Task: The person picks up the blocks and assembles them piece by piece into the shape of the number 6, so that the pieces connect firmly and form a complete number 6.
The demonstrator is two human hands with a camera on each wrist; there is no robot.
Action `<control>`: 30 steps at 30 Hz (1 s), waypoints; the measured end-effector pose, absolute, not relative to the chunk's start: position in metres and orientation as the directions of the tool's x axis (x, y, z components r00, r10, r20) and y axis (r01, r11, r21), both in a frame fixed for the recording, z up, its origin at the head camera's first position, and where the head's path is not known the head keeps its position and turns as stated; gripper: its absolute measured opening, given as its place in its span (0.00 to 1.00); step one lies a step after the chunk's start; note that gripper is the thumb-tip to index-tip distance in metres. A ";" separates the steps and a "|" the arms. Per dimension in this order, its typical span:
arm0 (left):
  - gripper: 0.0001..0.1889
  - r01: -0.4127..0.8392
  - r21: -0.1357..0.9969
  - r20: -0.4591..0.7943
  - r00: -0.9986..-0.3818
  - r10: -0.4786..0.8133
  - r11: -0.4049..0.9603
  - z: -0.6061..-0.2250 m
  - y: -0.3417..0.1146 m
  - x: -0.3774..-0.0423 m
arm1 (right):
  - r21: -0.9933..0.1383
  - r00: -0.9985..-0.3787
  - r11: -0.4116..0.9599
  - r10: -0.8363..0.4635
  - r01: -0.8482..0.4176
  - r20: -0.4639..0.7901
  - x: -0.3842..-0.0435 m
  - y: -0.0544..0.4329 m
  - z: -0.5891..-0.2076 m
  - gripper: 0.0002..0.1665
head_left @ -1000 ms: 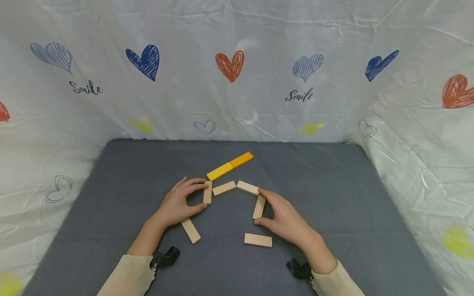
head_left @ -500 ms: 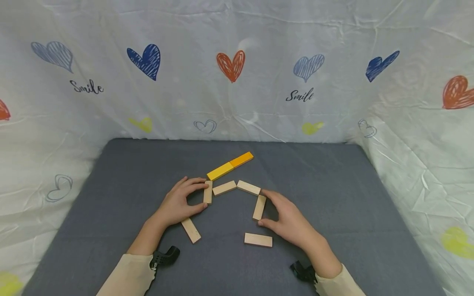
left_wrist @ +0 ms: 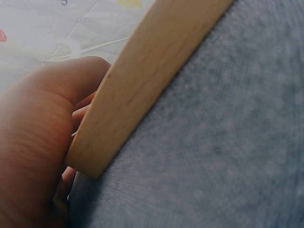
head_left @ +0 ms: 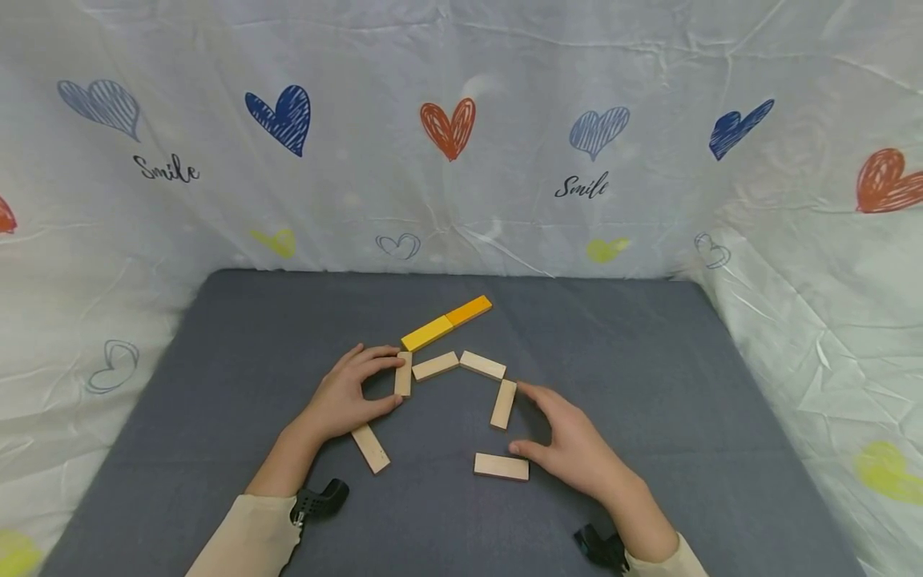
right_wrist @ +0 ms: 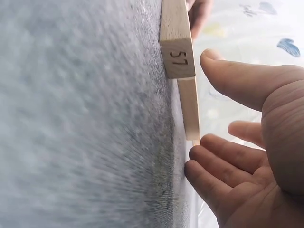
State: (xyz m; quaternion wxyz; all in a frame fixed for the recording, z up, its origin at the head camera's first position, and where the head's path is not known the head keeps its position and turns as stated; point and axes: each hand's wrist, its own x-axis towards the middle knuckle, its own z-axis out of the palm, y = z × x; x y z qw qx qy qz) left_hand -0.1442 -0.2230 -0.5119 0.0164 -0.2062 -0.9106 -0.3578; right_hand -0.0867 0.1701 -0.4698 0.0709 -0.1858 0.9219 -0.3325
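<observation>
My left hand (head_left: 352, 393) pinches the ends of a plain wooden block (head_left: 403, 375), thumb on the near end and fingers on the far end. At its right lie two more plain blocks, a slanted one (head_left: 436, 366) and another (head_left: 482, 365), set in an arch. A further block (head_left: 503, 404) carries the arch down on the right. My right hand (head_left: 577, 441) is just right of that block, fingers loosely spread, holding nothing. Its thumb is close over a near block (head_left: 501, 467). In the right wrist view, a block end (right_wrist: 178, 59) marked 57 faces the camera.
Behind the arch, a yellow block (head_left: 428, 332) and an orange block (head_left: 469, 310) lie end to end. Partly under the left hand is another plain block (head_left: 371, 450). All rest on a dark grey cloth-covered table (head_left: 649, 361), backed by a white curtain (head_left: 519, 72) printed with hearts.
My right hand has let go of the block on the arch's right side and moved right and nearer. My left hand keeps its pinch, and the blocks stay in place.
</observation>
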 end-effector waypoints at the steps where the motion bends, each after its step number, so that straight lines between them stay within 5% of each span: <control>1: 0.33 0.388 0.645 0.178 -0.914 0.364 0.659 -0.512 -0.223 -0.144 | -0.641 -0.921 0.709 -0.389 -0.294 -0.007 -0.085 0.171 -0.470 0.53; 30: 0.32 0.384 0.647 0.171 -0.915 0.366 0.658 -0.510 -0.223 -0.143 | -0.667 -0.875 0.625 -0.478 -0.405 0.082 -0.043 0.170 -0.477 0.44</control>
